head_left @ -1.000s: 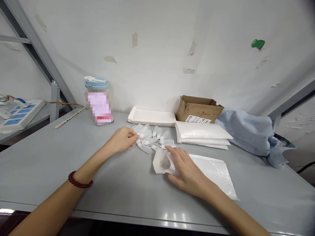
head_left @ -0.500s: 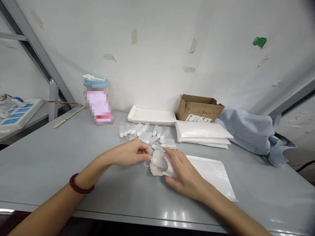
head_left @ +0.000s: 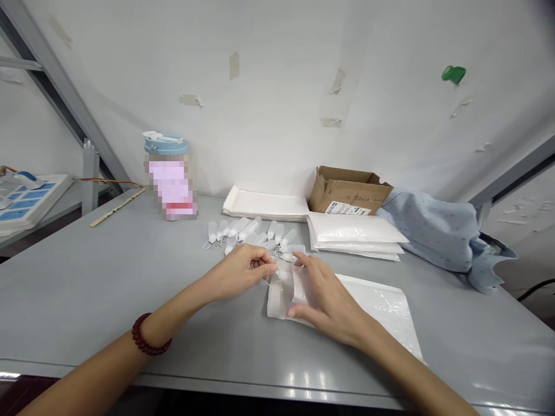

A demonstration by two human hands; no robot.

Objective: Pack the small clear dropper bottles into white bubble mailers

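Note:
A white bubble mailer [head_left: 381, 309] lies flat on the table with its mouth [head_left: 280, 297] facing left and gaping. Curved around the upper layer at that mouth is my right hand [head_left: 323, 294], thumb near the lower side and fingers at the upper side. My left hand [head_left: 247, 268] is closed in a pinch at the mouth, on the neck end of a small translucent squeeze bottle [head_left: 284, 273]. The bottle's body points into the mailer, and a thin loop hangs below my fingertips. Several similar squeeze bottles [head_left: 248, 230] lie in a loose pile just behind my hands.
Stacked mailers [head_left: 355, 228] sit behind on the right, and another flat stack [head_left: 266, 203] is by the wall. An open cardboard box [head_left: 351, 190], blue cloth [head_left: 433, 231], a blue-lidded cup [head_left: 167, 144] and a wooden strip [head_left: 117, 207] are on the table [head_left: 87, 277].
My left hand has moved right, bringing the bottle to the mailer's mouth. My right hand has shifted slightly right, and the mouth gapes differently.

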